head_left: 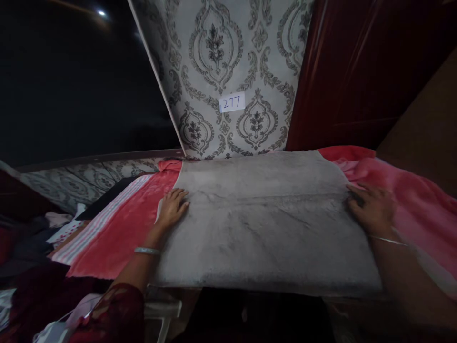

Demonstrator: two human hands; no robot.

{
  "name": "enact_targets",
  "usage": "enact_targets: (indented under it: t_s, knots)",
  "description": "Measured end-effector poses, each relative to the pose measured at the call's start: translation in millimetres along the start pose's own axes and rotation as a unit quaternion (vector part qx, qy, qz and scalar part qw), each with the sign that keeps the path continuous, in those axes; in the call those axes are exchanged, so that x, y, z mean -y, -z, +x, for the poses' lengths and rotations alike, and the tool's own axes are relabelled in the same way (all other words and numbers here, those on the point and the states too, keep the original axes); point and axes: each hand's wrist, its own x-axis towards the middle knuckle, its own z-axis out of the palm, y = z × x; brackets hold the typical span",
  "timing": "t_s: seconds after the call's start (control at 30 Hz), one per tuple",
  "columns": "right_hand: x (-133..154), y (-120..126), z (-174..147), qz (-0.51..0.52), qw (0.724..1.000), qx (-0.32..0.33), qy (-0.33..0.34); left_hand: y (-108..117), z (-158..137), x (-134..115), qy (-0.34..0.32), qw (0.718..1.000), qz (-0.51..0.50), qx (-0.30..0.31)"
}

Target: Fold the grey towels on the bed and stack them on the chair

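A grey plush cloth (264,238) lies spread over a table-height surface, with a crease running across its middle and soft wrinkles below. My left hand (173,207) rests on the cloth's left edge, fingers stretched out. At the opposite edge is my right hand (373,209), its thumb and forefinger apart and touching the cloth's border. Beneath the grey cloth is red and pink plush fabric, showing as a red part with a striped border (121,228) on the left and a pink part (410,205) on the right.
A large dark screen (82,85) stands at the back left, before a patterned wall (217,47) bearing a paper label (232,102) marked 277. A dark red wooden panel (342,71) is at the back right. Piled clothes (43,276) lie at the lower left, near a pale metal frame (162,309).
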Motion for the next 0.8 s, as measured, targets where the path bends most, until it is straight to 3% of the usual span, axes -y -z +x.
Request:
enact_targets:
  t_s: [0.1, 0.2, 0.53, 0.8]
  knots:
    - [11, -3, 0, 0.008, 0.993, 0.015, 0.120, -10, 1, -12, -0.034, 0.999, -0.006, 0.006]
    - [18, -7, 0, 0.011, 0.987, 0.026, 0.161, -20, 2, -10, -0.036, 0.999, -0.008, 0.002]
    - [19, -10, 4, 0.027, 0.984, 0.036, 0.172, -33, 14, 7, -0.073, 0.996, 0.037, -0.023]
    - [20, -4, 7, -0.003, 0.989, 0.003, 0.147, -26, 15, -2, -0.030, 0.993, 0.081, -0.082]
